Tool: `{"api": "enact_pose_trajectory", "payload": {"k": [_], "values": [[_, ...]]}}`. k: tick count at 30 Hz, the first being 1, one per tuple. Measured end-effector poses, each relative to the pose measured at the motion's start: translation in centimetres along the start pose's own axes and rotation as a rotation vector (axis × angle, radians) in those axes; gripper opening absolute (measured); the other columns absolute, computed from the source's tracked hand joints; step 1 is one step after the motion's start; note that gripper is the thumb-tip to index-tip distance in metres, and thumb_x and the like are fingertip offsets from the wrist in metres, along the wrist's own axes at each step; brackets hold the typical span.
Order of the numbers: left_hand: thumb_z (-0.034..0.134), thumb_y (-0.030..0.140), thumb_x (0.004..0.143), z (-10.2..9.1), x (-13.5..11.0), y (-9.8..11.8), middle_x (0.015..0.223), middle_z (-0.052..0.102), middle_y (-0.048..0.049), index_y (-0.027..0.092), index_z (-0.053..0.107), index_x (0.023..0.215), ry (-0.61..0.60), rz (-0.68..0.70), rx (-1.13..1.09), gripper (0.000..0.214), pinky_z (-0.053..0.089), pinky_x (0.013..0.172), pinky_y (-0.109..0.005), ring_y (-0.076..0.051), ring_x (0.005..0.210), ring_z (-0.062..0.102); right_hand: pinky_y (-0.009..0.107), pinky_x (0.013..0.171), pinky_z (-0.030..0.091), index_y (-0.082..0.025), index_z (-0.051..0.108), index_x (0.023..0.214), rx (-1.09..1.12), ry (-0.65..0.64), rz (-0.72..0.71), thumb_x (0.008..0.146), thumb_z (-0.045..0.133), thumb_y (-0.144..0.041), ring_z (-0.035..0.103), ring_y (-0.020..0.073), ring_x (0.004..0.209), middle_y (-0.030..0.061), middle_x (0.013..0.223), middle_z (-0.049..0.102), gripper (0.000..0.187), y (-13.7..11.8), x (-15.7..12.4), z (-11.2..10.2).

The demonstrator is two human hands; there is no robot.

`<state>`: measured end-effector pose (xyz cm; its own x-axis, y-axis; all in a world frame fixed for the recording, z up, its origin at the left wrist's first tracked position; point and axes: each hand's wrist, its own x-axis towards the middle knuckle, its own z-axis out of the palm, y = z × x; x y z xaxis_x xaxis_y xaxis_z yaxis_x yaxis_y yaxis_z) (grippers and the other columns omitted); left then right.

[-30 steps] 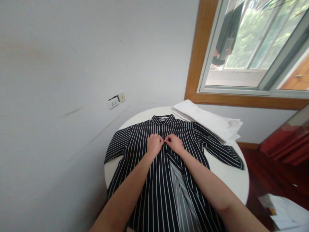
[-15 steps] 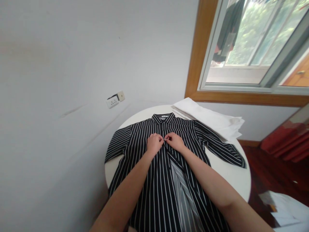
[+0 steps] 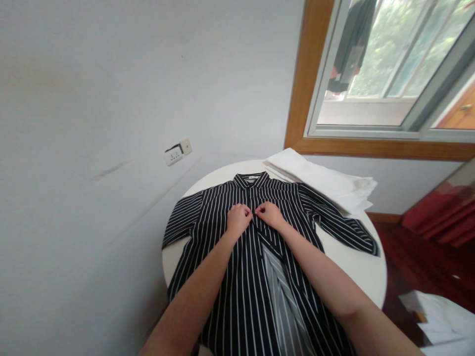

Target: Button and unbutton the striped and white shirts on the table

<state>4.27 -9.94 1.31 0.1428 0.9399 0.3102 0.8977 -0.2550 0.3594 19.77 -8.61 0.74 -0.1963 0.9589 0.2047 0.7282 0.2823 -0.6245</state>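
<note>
A black shirt with white stripes [image 3: 215,212] lies face up, its collar at the far side and its sleeves spread to both sides. My left hand [image 3: 238,219] pinches the left edge of the front opening at chest height. Just across from it, my right hand [image 3: 269,215] pinches the other edge, fingertips close to those of the left. Any button between the fingers is too small to make out. Below the hands the front hangs apart, and the grey inner side shows.
The shirt rests on a round white table [image 3: 365,277]. Folded white sheets [image 3: 322,178] lie at its back right, partly by the sleeve. A wall with a socket [image 3: 173,156] rises on the left, a window [image 3: 371,133] at the right. White papers [image 3: 441,316] are low on the right.
The fingertips of my two hands have drawn slightly apart at the shirt front. Otherwise the shirt and arms look the same.
</note>
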Motion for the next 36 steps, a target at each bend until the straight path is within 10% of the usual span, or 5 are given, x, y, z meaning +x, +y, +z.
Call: {"api": "enact_pose_trajectory", "payload": {"k": [18,29,36], "values": [[0.056,0.028,0.081,0.5,0.2,-0.5,0.084,0.066,-0.0032,0.02,0.068,0.08,0.008,-0.003,-0.014,0.015,0.042,0.08,-0.03,-0.018,0.085,0.058,0.022,0.058,0.031,-0.027,0.065,0.09,-0.273,0.059,-0.026,0.089,0.051,-0.041,0.054,0.0121,0.072,0.001,0.088,0.06,0.02,-0.6,-0.6,0.4],[0.055,0.028,0.08,0.0,-0.1,0.1,0.087,0.066,-0.0032,0.02,0.068,0.083,-0.008,-0.052,-0.016,0.016,0.042,0.081,-0.03,-0.019,0.087,0.058,0.022,0.059,0.033,-0.025,0.068,0.078,-0.032,-0.068,0.195,0.082,0.057,-0.038,0.056,0.0129,0.073,-0.0015,0.08,0.065,0.018,-1.0,1.3,0.0],[0.055,0.028,0.08,-0.2,0.1,0.2,0.087,0.066,-0.0026,0.021,0.068,0.081,-0.023,-0.042,-0.013,0.015,0.042,0.079,-0.028,-0.018,0.088,0.058,0.02,0.065,0.036,-0.021,0.065,0.079,0.012,-0.005,-0.115,0.085,0.057,-0.033,0.053,0.0103,0.074,-0.0017,0.079,0.059,0.015,0.8,1.4,0.4]]}}
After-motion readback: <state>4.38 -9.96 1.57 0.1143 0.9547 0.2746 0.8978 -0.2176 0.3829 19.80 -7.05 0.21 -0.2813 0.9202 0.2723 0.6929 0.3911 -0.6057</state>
